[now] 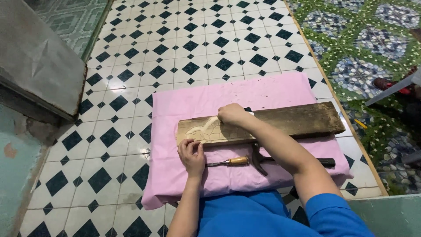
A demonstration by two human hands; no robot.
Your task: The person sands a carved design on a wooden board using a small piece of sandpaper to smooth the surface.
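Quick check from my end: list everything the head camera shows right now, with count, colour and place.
Wooden plank: one, brown, pale carved left end, across the pink cloth.
Pink cloth: one, spread on the floor under the plank.
Chisel: one, wooden handle, on the cloth before the plank.
Hammer: one, dark, beside the chisel.
Tiled floor: white with black diamonds.
Patterned floor: green, far right.
Left hand: at the plank's near edge.
Right hand: closed, on the carving.
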